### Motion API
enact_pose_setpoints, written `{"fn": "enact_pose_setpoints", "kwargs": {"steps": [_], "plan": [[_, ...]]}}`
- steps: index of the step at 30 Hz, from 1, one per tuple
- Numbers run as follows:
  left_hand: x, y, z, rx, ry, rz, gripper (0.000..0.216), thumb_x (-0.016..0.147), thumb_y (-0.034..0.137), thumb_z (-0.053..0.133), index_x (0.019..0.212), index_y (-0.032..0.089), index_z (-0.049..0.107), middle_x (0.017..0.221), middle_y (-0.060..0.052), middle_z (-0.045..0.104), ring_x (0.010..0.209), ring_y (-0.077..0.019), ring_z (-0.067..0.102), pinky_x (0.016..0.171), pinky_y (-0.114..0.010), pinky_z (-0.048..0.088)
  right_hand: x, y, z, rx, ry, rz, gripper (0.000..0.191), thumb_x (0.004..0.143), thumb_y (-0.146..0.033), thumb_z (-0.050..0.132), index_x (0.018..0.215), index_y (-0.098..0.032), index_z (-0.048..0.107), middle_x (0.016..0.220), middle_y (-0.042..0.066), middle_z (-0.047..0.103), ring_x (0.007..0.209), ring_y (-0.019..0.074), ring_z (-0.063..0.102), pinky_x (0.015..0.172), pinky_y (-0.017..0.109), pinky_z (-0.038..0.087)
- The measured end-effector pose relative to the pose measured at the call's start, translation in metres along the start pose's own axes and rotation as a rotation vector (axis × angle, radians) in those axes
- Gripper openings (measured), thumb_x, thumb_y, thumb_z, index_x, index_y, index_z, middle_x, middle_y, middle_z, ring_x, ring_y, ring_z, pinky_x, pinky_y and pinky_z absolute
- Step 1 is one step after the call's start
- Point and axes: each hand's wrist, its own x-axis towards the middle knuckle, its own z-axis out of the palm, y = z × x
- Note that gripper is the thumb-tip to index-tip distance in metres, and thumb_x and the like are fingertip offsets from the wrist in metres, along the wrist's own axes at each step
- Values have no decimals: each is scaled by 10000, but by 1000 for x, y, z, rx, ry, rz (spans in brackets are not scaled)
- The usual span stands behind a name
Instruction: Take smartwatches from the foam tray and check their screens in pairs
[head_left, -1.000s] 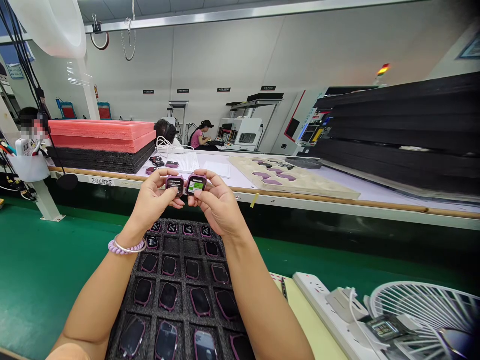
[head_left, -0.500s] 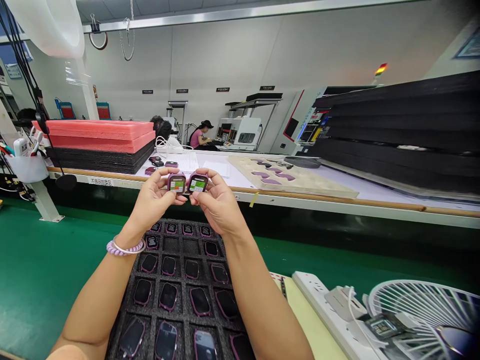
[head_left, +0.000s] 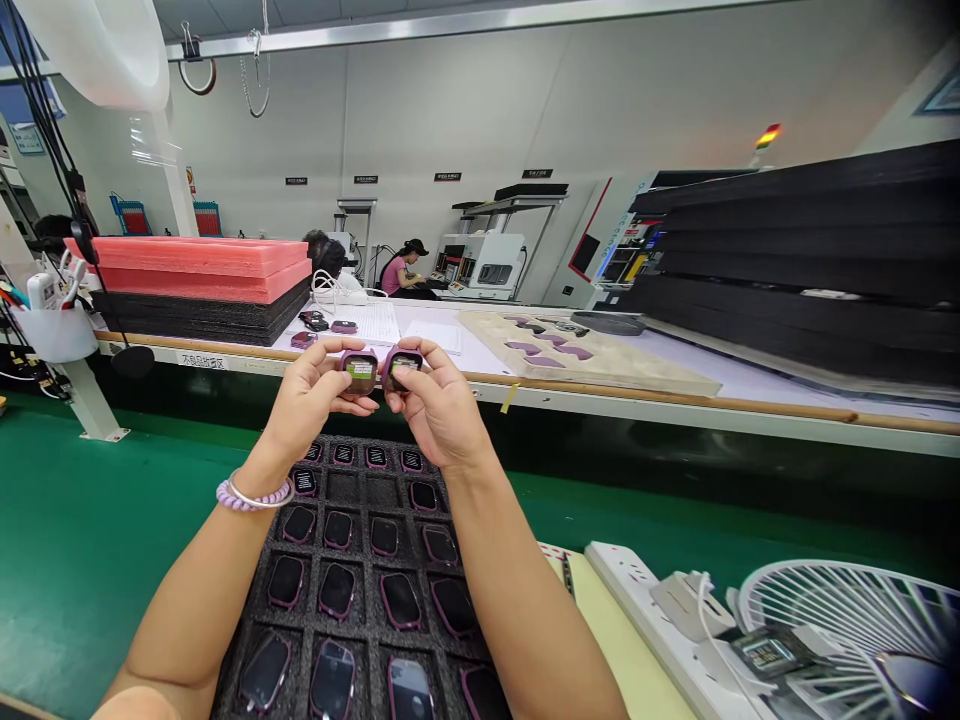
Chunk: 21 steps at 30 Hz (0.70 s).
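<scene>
My left hand [head_left: 318, 392] pinches a purple-framed smartwatch body [head_left: 360, 372] whose lit screen shows a green patch. Right beside it, my right hand [head_left: 427, 400] grips a second purple smartwatch body [head_left: 402, 364], and my right thumb lies over part of its lit screen. Both watches face me, side by side above the far end of a black foam tray [head_left: 360, 488]. Several more purple watches sit in the tray's compartments, most with dark screens; those in the far row show white text. Two compartments in the second row from the far end hold no watch.
Red foam sheets [head_left: 187, 258] lie stacked on black ones on the shelf at left. A beige board with purple pieces [head_left: 585, 350] and tall black foam trays [head_left: 810, 260] stand at right. Lower right are a power strip [head_left: 637, 610] and a white fan [head_left: 847, 600].
Both watches have tilted slightly and shifted a little to the right. My right thumb has moved up onto the right watch's screen, and the left screen's display has changed.
</scene>
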Motion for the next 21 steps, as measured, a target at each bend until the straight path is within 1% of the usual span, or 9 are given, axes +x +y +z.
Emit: {"fn": "enact_pose_setpoints", "kwargs": {"steps": [4, 8, 11, 16, 21], "plan": [[0, 0, 1, 14, 2, 1, 442, 701, 260, 619, 1129, 163, 564, 879, -3, 705, 603, -153, 719, 590, -212, 629, 0, 0, 0, -17, -4, -2, 442, 685, -314, 819, 1029, -212, 560, 801, -19, 603, 574, 114, 463, 499, 203, 396], [0, 0, 0, 25, 16, 0, 434, 714, 263, 628, 1130, 162, 560, 850, -3, 704, 595, -153, 717, 577, -207, 624, -1, -1, 0, -14, -25, 31, 457, 664, -262, 797, 1049, -211, 556, 852, -3, 636, 585, 112, 481, 524, 206, 411], [1, 0, -1, 27, 29, 2, 424, 721, 272, 635, 1124, 163, 560, 824, -2, 703, 584, -154, 713, 557, -199, 616, -2, -3, 0, -16, -32, 47, 459, 659, -244, 785, 1056, -210, 557, 825, -17, 625, 580, 110, 494, 536, 204, 412], [0, 1, -2, 24, 29, 9, 423, 720, 291, 632, 1116, 161, 558, 823, -8, 700, 581, -156, 709, 558, -212, 621, -2, -4, 0, -6, -56, 54, 450, 682, -281, 784, 1065, -204, 560, 813, -17, 618, 574, 114, 510, 538, 213, 420], [0, 3, 1, 59, 47, 22, 436, 706, 280, 675, 1108, 157, 557, 864, -10, 693, 577, -146, 706, 563, -205, 619, -2, -4, 0, -23, -73, 47, 444, 706, -312, 788, 1074, -210, 561, 827, -17, 613, 577, 115, 508, 543, 225, 432]]}}
